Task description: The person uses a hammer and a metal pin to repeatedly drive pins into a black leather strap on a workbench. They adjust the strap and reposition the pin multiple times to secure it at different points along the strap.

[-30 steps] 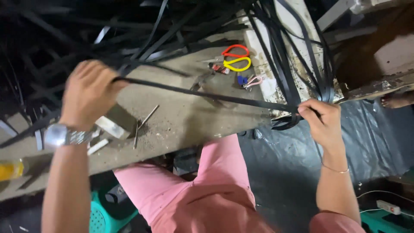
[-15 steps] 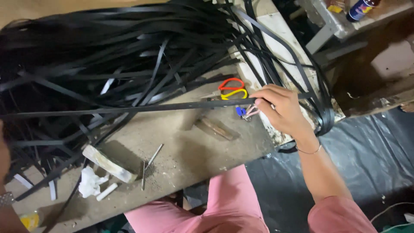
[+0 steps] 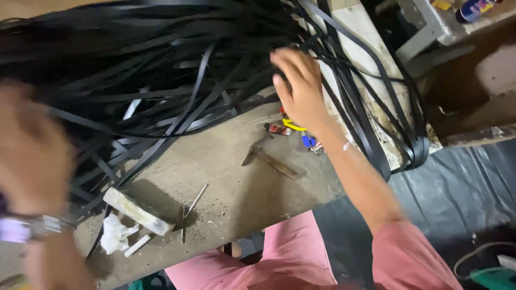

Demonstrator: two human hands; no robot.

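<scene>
- Strips [image 3: 161, 80]: one big tangled heap of black flat bands, too many to count, across the far half of the bench [image 3: 231, 182] and looping over its right edge. Likely light singly and springy, smooth enough to slide; the heap as a whole will drag and snag. You would do best to pinch a single band flat between thumb and fingers where it runs free of the pile.
- Right hand [image 3: 298, 88]: yours, fingers spread loosely, over the heap's near edge at the strips; no band visibly clamped.
- Left hand [image 3: 32, 150]: one, blurred at the frame's left above a wristwatch [image 3: 32, 228]; you cannot tell whether it grips anything.
- Block [image 3: 137, 210]: one pale bar lying on the bench, near the left.
- Wad [image 3: 115, 235]: one white crumpled scrap just beside the block.
- Hammer [image 3: 271, 160]: one, seemingly, lying flat mid-bench.
- Rod [image 3: 191, 210]: one thin metal pin beside the block.
- Small coloured items [image 3: 295, 131]: a red, yellow, blue cluster under your wrist; count unclear.
</scene>
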